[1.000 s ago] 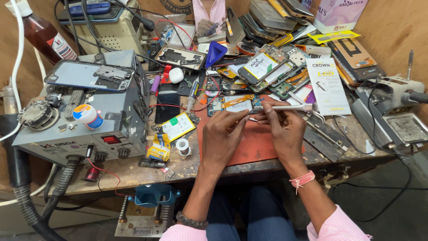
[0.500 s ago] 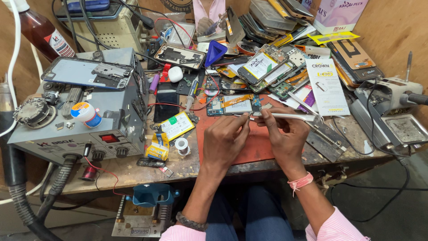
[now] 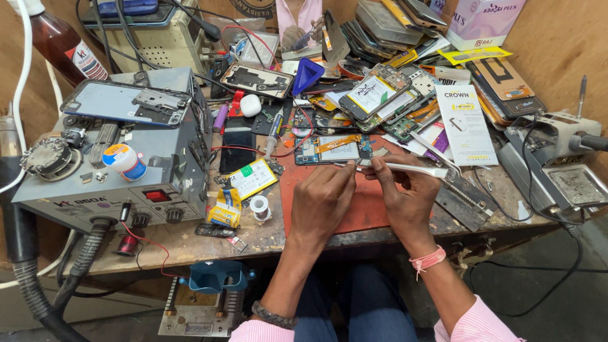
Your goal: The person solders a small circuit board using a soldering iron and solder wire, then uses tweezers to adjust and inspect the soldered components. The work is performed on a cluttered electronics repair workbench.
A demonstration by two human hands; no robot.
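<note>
Red-orange matting (image 3: 373,212) covers the middle of the cluttered wooden bench (image 3: 190,237), and both hands work over it. An opened phone (image 3: 334,150), its back off so the board and a pale battery show, lies flat at the mat's far edge, just beyond the fingertips. The right hand (image 3: 408,196) pinches a pair of metal tweezers (image 3: 405,168); their tips point left toward the near edge of the phone, close to the left fingers. The left hand (image 3: 323,199) is curled, thumb and forefinger drawn together near the tweezer tips; whether it pinches some small part there is too fine to tell. A pink band sits on the right wrist and a dark braided one on the left.

To the left of the mat stands a grey rework station (image 3: 120,171) with a red switch and two knobs, a phone back panel (image 3: 126,101) resting on top beside a small round tub (image 3: 123,158). Between station and mat lie a yellow-green battery (image 3: 251,178) and a small solder spool (image 3: 258,205). A blue triangular pick (image 3: 307,73) sits farther back among stacked phone parts, and a white printed leaflet (image 3: 465,123) lies to the right of the opened phone. A brown bottle (image 3: 60,41) stands at the far left corner.
</note>
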